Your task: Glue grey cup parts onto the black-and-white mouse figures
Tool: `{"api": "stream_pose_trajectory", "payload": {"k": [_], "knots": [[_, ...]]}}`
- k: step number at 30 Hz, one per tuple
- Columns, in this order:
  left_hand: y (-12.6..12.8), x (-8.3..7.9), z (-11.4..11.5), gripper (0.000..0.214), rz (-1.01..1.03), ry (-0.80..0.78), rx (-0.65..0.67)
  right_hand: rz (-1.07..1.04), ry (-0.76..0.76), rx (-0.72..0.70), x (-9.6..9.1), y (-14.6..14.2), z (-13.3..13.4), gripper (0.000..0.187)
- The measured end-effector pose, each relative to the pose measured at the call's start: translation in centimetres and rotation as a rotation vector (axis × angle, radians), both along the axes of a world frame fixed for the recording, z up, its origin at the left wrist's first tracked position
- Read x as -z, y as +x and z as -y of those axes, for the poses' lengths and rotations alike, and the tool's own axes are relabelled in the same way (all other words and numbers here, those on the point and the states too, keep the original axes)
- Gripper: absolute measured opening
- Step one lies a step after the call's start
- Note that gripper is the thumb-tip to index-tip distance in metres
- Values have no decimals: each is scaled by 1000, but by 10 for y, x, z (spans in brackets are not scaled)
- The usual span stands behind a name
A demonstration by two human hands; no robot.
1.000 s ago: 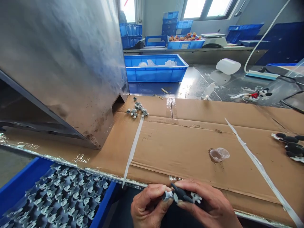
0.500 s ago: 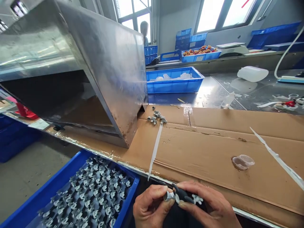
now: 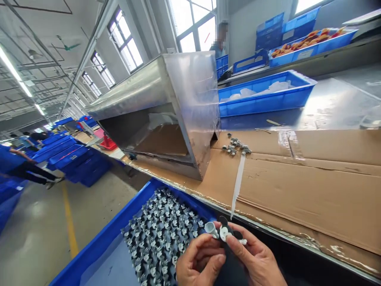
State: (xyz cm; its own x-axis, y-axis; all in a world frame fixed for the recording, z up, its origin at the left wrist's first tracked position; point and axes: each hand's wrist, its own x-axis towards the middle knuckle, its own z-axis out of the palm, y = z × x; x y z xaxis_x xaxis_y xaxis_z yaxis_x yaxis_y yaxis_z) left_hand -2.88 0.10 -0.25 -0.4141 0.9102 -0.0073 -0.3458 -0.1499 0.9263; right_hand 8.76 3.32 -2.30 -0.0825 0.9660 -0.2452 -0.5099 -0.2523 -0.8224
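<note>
A small black-and-white mouse-like figurine [image 3: 224, 233] with round black ears is pinched between the thumb and fingers of my right hand [image 3: 256, 256]. A little grey cup-shaped piece [image 3: 210, 228] sits at its left side and appears joined to it. My left hand [image 3: 200, 260] is close beside, its fingers loosely curled and its thumb apart from the index finger, which is near the grey piece. Below and left, a blue crate [image 3: 98, 242] holds rows of similar figurines [image 3: 163, 234]. Several small grey pieces [image 3: 235, 147] lie on the cardboard.
Cardboard [image 3: 309, 186] covers the bench top. A metal hood [image 3: 193, 91] with an open front stands on it. Behind are a blue bin [image 3: 264, 101] with translucent bags and another bin [image 3: 309, 51] of orange-red pieces. A person [image 3: 220, 37] is at the back, another [image 3: 18, 163] far left.
The view has swung left. My left thumb has come away from the grey piece, which is now against the figurine in my right hand. The figurine has turned to show its white front.
</note>
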Motion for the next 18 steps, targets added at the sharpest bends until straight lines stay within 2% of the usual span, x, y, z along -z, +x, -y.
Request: {"api": "stream_pose_trajectory", "payload": {"k": [2, 6, 10, 12, 14, 17, 18], "knots": [[-4, 6, 7, 31, 34, -12, -80, -78, -66, -105, 8, -18, 8, 47], [-20, 18, 28, 30, 75, -51, -260, -83, -161, -178, 25, -55, 29, 48], [-55, 36, 52, 36, 50, -170, -368, -2, -125, -283, 29, -90, 49, 47], [-89, 49, 61, 42, 41, -230, -422, 35, -108, -337, 31, -100, 51, 49], [-137, 62, 65, 39, 39, -302, -498, 86, -84, -415, 37, -98, 48, 50], [-225, 81, 63, 11, 24, -486, -618, 164, -24, -524, 52, -74, 37, 51], [-254, 87, 61, 11, 14, -556, -647, 186, -13, -533, 57, -63, 33, 51]]}}
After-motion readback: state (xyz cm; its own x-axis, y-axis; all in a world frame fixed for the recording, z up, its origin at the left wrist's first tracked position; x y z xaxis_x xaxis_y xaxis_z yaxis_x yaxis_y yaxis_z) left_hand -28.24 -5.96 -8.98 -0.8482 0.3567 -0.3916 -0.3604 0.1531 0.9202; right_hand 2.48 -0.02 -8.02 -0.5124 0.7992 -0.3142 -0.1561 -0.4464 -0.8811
